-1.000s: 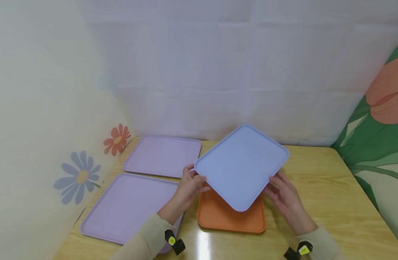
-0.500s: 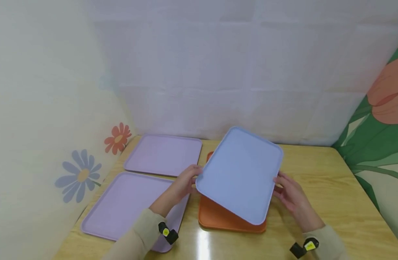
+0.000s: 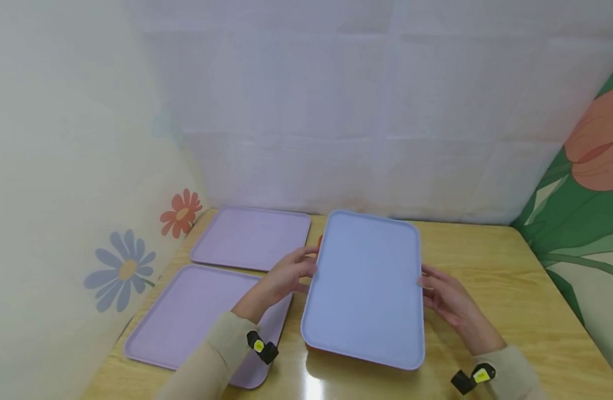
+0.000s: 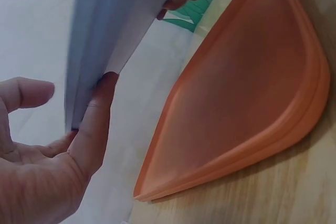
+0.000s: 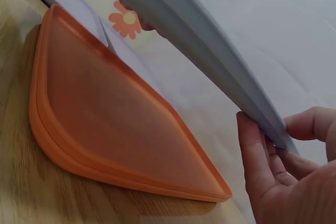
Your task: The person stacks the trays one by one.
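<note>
"While the blue tray (image 3: 366, 289) was held up at the lower centre of the frame, how was it grasped?"

"Its right rim was pinched between thumb and fingers by the right hand (image 3: 448, 300). By the left hand (image 3: 288, 274) it was propped from below on extended fingers, with the thumb clear."

"What was mostly hidden beneath it?"

"An orange tray (image 4: 236, 87), set on the wooden table (image 3: 486, 278) and well apart from it."

"And at lower left?"

"2 lilac trays (image 3: 191, 311) were laid there, just beside each other."
</note>
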Available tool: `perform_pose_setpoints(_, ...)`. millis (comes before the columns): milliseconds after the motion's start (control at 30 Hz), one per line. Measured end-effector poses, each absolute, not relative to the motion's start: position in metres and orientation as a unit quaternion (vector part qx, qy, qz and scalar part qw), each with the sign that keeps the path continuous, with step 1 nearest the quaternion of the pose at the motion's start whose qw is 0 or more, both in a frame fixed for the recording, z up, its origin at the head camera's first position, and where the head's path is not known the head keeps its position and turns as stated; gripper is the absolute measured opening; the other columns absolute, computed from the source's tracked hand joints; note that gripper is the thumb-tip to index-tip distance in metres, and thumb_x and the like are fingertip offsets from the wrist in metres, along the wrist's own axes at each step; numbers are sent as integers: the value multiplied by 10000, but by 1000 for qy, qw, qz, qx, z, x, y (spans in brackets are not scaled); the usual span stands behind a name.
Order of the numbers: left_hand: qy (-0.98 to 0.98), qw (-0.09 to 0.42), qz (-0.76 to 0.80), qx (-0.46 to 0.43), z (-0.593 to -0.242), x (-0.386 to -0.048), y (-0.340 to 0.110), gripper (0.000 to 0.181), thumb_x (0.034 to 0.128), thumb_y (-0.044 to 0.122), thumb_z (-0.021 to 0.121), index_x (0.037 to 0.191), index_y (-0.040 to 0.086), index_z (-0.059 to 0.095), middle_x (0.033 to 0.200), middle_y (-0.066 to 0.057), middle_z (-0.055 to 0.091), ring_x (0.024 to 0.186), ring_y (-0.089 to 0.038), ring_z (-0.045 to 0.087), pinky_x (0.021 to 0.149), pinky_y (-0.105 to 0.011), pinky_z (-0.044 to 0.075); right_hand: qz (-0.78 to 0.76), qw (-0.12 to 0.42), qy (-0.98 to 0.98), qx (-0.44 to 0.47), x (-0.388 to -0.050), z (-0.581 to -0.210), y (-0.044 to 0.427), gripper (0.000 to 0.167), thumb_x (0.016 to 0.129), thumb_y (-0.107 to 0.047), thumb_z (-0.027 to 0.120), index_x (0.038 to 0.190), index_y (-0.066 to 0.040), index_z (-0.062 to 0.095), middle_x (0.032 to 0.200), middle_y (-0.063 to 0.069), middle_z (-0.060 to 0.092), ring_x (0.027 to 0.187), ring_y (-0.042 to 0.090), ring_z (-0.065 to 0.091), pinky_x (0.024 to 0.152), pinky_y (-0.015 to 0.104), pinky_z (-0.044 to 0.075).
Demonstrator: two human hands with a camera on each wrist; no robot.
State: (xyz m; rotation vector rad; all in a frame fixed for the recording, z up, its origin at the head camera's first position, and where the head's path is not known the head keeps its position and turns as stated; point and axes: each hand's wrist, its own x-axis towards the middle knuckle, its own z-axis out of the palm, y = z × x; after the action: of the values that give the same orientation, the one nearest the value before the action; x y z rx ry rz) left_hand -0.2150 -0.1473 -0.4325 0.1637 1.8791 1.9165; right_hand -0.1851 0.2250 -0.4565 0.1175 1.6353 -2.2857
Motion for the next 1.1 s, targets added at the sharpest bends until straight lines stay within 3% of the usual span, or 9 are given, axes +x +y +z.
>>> perform_pose_setpoints(100, 683, 226, 691, 68, -433, -213, -146, 643, 934, 80, 570, 1526, 19, 326, 1350, -229, 524, 1024, -203, 608, 802, -460, 580, -781, 173, 600, 32, -187, -455, 227, 651, 1008, -40, 530, 1563, 84, 214, 987, -62, 738, 884, 106, 710, 793, 294, 598)
perform_pose_setpoints(167, 683, 229, 689, 76, -434, -213, -147, 640, 939, 61, 563, 1527, 12, 317, 1379, -254, 504, 1023, -202, 606, 780, -448, 584, -767, 175, 617, 22, -188, -454, 226, 672, 1016, -48, 521, 1563, 105, 161, 987, -68, 729, 883, 103, 709, 797, 306, 599)
perform_pose_setpoints(633, 701, 228, 673, 65, -447, -215, -150, 669, 897, 33, 584, 1513, 22, 325, 1338, -248, 504, 1029, -260, 593, 754, -452, 597, -703, 165, 691, 33, -197, -459, 218, 677, 996, -60, 551, 1578, 42, 221, 1194, 83, 655, 917, 133, 687, 812, 358, 597)
perform_pose_setpoints(1100, 715, 225, 659, 55, -455, -222, -152, 699, 881, 15, 584, 1525, -4, 314, 1318, -261, 518, 1012, -256, 599, 722, -435, 605, -684, 162, 709, 51, -204, -466, 211, 661, 983, -64, 581, 1565, 29, 281, 1234, 150, 645, 913, 130, 675, 781, 328, 596)
